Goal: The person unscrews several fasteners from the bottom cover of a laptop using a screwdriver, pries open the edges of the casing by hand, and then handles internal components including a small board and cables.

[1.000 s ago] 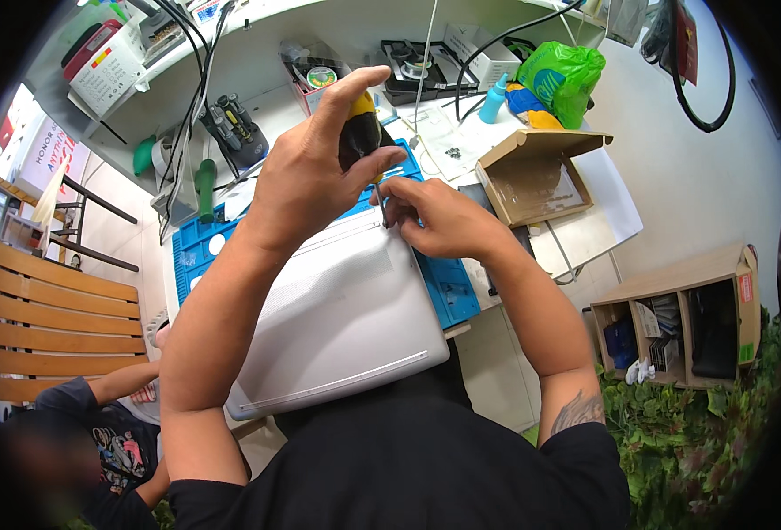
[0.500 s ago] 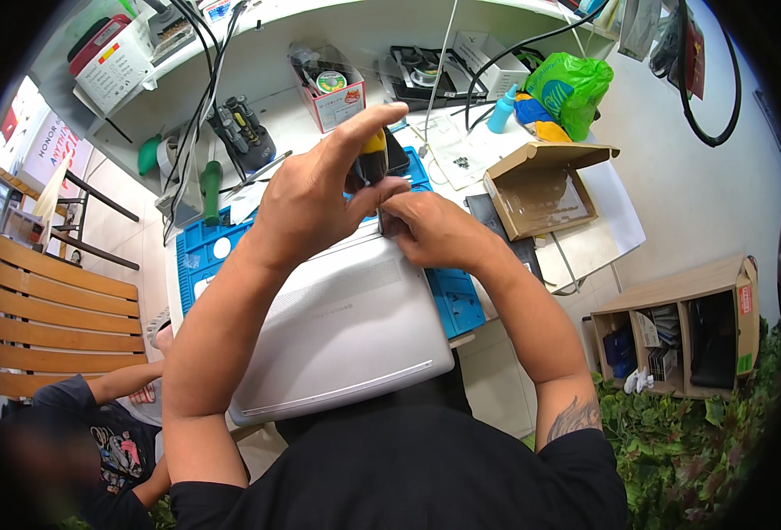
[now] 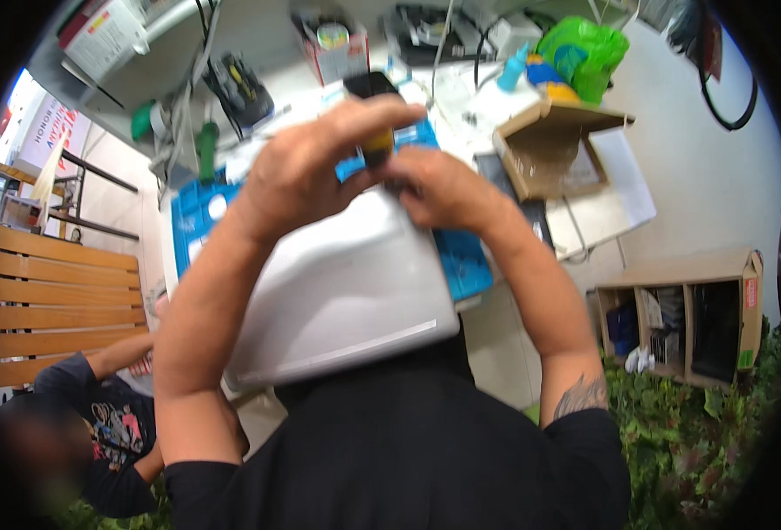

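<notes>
A silver-grey laptop lies with its underside up, its near edge close to my body. At its far edge my left hand is closed around a screwdriver with a yellow and black handle, held upright. The tool's tip is hidden behind the fingers. My right hand is pinched at the same edge, beside the screwdriver's lower end. Whether its fingers grip the shaft or something small, I cannot make out. Under the laptop spreads a blue work mat.
Right of the mat stands an open cardboard box; beyond it are a light-blue bottle and a green bag. A dark phone-like slab lies past my hands. A seated person is at left, near a wooden bench.
The whole view has shifted and blurred, the bench top sitting higher in the picture. Both hands stay together at the laptop's far edge, the screwdriver still in the left.
</notes>
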